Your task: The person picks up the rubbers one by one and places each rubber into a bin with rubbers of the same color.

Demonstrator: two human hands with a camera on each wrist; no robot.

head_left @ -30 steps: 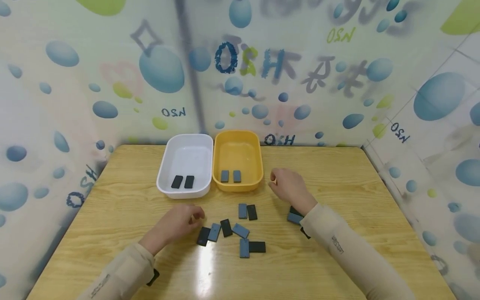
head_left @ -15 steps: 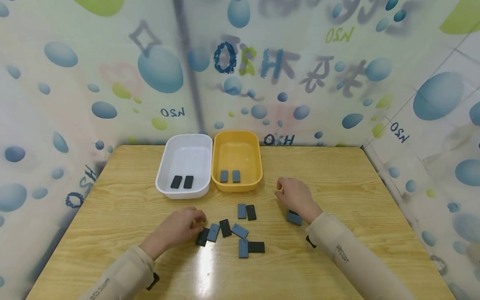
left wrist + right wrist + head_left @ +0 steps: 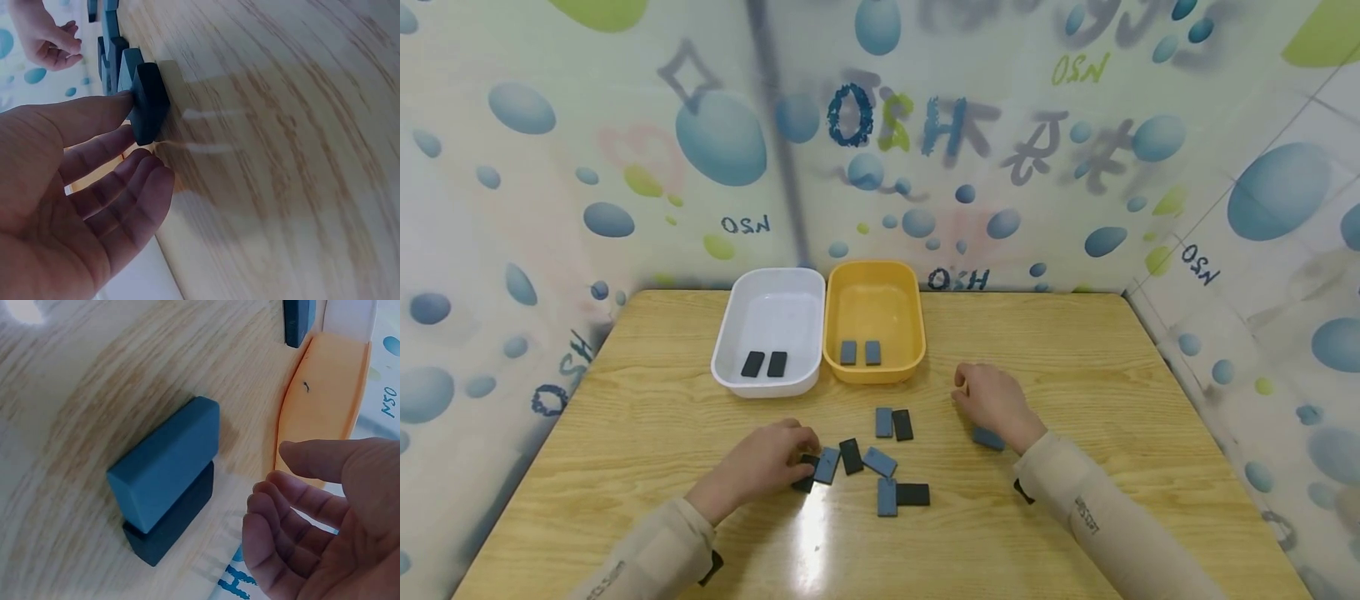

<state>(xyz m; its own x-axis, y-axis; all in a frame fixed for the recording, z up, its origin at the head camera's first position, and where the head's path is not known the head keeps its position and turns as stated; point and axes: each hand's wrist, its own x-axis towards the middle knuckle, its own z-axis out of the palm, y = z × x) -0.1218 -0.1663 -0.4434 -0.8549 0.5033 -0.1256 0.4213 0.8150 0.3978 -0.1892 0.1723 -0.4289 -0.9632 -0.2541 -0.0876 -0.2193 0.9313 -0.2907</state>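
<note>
My left hand (image 3: 767,458) is at a small black rectangular block (image 3: 805,477) on the wooden table, its thumb and index finger beside it. In the left wrist view, the left thumb overlaps the edge of that black block (image 3: 151,103), and the other fingers are loosely bent. A blue-grey block (image 3: 827,465) lies right against it. My right hand (image 3: 997,404) hovers with loosely curled fingers and nothing between them. Below it, a blue-grey block (image 3: 165,465) and a black block (image 3: 175,515) lie side by side; the hand partly hides them in the head view.
A white bin (image 3: 778,304) holding two black blocks and a yellow bin (image 3: 880,308) holding two blue-grey blocks stand at the back. Between the hands lie more loose blocks, among them a black one (image 3: 852,457) and a blue-grey one (image 3: 887,497). A patterned wall rises behind the table.
My left hand has moved slightly right and down, its fingers now over the black block. The right hand has drawn back from beside the yellow bin, down and to the right.
</note>
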